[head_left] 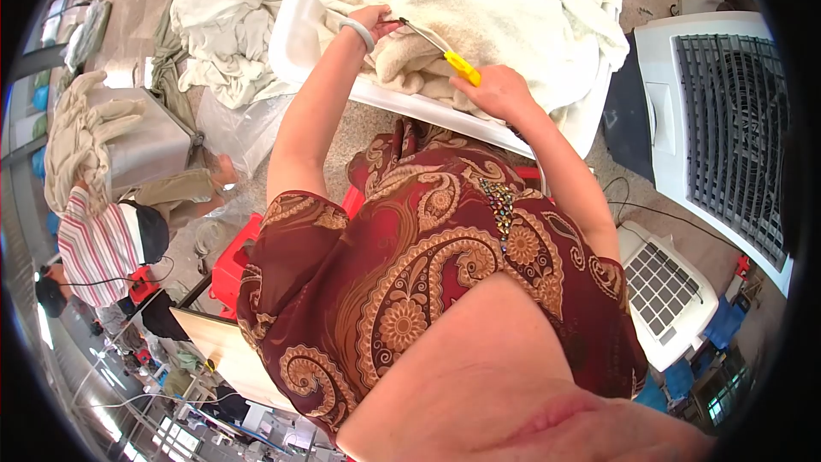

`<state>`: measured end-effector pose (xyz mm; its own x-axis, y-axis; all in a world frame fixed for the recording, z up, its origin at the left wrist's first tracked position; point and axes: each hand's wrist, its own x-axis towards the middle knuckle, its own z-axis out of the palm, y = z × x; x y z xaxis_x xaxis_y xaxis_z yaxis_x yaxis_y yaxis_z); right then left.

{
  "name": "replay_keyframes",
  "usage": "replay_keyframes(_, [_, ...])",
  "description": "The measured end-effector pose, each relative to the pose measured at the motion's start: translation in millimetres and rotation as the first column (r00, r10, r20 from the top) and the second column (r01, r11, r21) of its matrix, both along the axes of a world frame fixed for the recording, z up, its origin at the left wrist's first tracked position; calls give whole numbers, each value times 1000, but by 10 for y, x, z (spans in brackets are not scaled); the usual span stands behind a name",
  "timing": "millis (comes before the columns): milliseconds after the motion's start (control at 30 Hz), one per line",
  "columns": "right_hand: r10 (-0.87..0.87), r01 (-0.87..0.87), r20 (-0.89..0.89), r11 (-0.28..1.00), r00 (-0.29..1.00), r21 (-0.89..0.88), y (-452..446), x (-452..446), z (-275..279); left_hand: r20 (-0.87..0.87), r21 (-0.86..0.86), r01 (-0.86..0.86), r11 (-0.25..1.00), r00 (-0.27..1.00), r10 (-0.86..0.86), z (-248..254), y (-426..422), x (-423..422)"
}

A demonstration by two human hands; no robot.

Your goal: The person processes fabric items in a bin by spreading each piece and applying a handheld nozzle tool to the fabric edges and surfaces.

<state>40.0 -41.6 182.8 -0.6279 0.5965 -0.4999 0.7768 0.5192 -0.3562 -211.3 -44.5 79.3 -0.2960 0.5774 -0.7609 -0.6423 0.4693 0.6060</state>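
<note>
Cream-coloured fabric (505, 8) is heaped in a white tub (295, 26) in front of me. My right hand (500, 91), at the tub's near edge, is closed on the yellow handle of a thin metal tool (462, 67). The tool's shaft points up and left to a dark tip beside my left hand (375, 24). That hand is over the left part of the heap, its fingers pinched together near the tip. What those fingers hold is too small to make out. A pale band circles my left wrist.
More cream fabric (227, 17) lies on the floor left of the tub. A person in a striped shirt (98, 244) sits at the far left by a fabric-draped box (150, 137). A large grilled cooler (727, 120) stands at right, with a cable and a white grilled unit (663, 291) below.
</note>
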Motion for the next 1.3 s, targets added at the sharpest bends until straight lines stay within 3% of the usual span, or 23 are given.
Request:
replay_keyframes(133, [-4,4,-7,1000,1000,-19,-16,12,0,-47,2,-6,1000,999,6,-202,23,-23])
replay_keyframes(333, [-21,21,-24,999,999,-33,-120,230,2,60,94,-87,992,995,82,-208,-70,174])
replay_keyframes(400, [-95,91,-91,995,991,-46,-170,364,43,215,19,29,999,976,-32,-101,-132,341])
replay_keyframes(467, [-109,106,-35,992,993,-71,-188,485,43,216,71,100,992,970,-113,-161,-186,471])
replay_keyframes(533, [-124,126,22,988,992,-93,-206,558,42,195,23,296,955,936,-295,-171,-180,545])
replay_keyframes(667, [-183,186,31,974,983,-128,-238,627,1,108,-91,357,930,931,-347,-152,-63,638])
replay_keyframes(800, [-208,209,22,968,978,-139,-258,681,18,113,-86,363,928,929,-353,-177,2,658])
replay_keyframes(1100, [-180,178,-3,975,984,-133,-316,631,60,180,10,201,980,963,-199,-14,-126,590])
replay_keyframes(1300, [-158,157,-2,980,987,-120,-293,603,50,148,18,204,979,968,-205,-9,-129,614])
